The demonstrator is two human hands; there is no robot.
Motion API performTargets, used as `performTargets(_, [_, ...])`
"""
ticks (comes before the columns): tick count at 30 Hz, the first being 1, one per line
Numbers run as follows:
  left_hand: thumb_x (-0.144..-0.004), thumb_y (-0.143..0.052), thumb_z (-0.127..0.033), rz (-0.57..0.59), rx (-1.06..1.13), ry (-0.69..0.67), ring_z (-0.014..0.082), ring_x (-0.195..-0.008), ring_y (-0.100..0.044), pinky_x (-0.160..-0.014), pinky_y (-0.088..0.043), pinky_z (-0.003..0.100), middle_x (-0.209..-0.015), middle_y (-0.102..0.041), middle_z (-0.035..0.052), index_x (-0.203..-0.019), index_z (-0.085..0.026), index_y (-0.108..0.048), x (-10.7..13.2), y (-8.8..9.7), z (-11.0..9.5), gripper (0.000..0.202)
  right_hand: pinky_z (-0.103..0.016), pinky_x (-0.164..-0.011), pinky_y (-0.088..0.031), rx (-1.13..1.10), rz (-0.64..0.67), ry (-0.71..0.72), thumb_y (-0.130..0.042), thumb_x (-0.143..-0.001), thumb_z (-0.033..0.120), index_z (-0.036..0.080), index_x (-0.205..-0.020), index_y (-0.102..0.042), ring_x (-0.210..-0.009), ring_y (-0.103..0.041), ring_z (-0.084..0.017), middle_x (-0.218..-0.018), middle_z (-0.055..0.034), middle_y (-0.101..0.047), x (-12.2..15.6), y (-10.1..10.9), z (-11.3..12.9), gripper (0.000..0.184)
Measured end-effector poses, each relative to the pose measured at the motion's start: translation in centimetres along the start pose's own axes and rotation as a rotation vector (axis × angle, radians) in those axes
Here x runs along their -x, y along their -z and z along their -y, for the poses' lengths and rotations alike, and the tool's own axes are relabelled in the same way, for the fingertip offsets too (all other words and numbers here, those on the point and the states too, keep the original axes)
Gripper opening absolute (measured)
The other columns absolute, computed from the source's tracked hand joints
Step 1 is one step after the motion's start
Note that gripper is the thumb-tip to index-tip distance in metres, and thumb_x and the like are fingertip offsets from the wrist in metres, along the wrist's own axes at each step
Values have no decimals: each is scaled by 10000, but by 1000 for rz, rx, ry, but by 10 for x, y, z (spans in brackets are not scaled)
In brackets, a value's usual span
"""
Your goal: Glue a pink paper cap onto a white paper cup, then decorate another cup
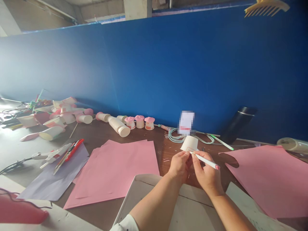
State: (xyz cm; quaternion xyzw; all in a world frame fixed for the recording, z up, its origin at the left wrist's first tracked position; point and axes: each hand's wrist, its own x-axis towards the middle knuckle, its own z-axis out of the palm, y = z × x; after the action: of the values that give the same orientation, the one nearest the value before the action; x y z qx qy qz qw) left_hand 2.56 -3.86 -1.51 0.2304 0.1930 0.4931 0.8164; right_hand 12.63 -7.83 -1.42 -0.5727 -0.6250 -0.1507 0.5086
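Note:
A white paper cup (191,143) is upside down, wide rim toward me, with a faint outline low on its side. My left hand (179,166) is closed at the near rim of the cup, fingertips pinched against it. Partly curled, my right hand (208,175) grips a white marker pen (204,159) with a pink end, its tip close to the cup and to the left fingertips. The exact contact between the fingertips, pen tip and cup is partly hidden.
Pink paper sheets (120,166) lie left, another pink sheet (271,179) right. Three small cups with pink tops (139,122) and stacked cups (117,126) stand behind. A red cutter (72,152) and glue gun (54,154) lie left; a dark flask (238,125) stands right, by a blue partition (154,70).

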Motion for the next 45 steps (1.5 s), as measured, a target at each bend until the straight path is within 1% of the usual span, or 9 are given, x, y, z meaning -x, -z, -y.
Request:
performTargets(3, [-594,-925,-419,14,-1,1,222,-856,-679,-875,-518,336,-756,-668,79,-781,-126,-710,0,0,0,409,-300,-697,-582,-2,-10,-13,-557,-986,420,194,-978,-663,-796,-742,-220,-897,-95,-762,0,-1,0,250])
performTargets(9, [-554,-941,-428,16,1,4,225,-868,-686,-896,-516,334,-777,-675,89,-818,-99,-722,0,-1,0,475,-296,-700,-578,-28,-10,-28,-565,-986,415,185,-1000,-678,-788,-738,-212,-907,-97,-762,-1,0,1,258])
performTargets(12, [-548,-945,-431,8,-5,10,215,-852,-683,-869,-515,324,-795,-680,90,-815,-99,-720,0,0,1,482,-294,-705,-578,-50,-1,-37,-578,-979,416,189,-988,-676,-779,-740,-210,-891,-86,-765,-2,2,1,248])
performTargets(19, [-512,-957,-457,-5,-14,1,190,-801,-665,-736,-491,277,-768,-666,64,-746,-129,-708,0,0,1,473,-290,-715,-580,-61,38,-47,-572,-980,422,205,-959,-672,-809,-752,-212,-908,-74,-778,-3,3,2,240])
performTargets(26, [-525,-947,-439,-4,-7,8,196,-830,-667,-807,-506,294,-782,-665,76,-748,-119,-704,0,0,1,459,-279,-681,-575,-58,25,-28,-567,-982,416,198,-949,-662,-772,-751,-204,-890,-79,-777,-3,4,5,240])
performTargets(31, [-540,-933,-467,3,-39,11,223,-835,-677,-760,-506,304,-759,-661,76,-747,-134,-693,1,-2,-1,460,-293,-693,-577,-37,18,-33,-566,-981,417,200,-963,-659,-794,-754,-213,-911,-82,-777,-1,3,2,236])
performTargets(36, [-532,-941,-472,-6,-33,5,241,-876,-689,-865,-518,345,-783,-678,86,-772,-123,-704,1,-2,1,485,-293,-699,-577,-36,9,-33,-565,-982,418,196,-975,-661,-804,-751,-212,-918,-85,-771,0,1,0,242])
performTargets(41, [-531,-943,-485,7,-32,-1,243,-872,-693,-898,-519,356,-748,-680,80,-783,-128,-717,-1,-2,3,492,-282,-648,-569,-3,-6,-30,-560,-981,443,186,-976,-672,-739,-737,-202,-883,-89,-766,-1,1,1,280])
performTargets(45, [-498,-958,-491,-2,-21,1,237,-880,-694,-937,-516,359,-792,-698,87,-802,-126,-730,-1,-2,4,527,-289,-657,-572,-1,-10,-44,-548,-984,454,183,-984,-670,-749,-735,-207,-903,-101,-767,-1,0,1,298])
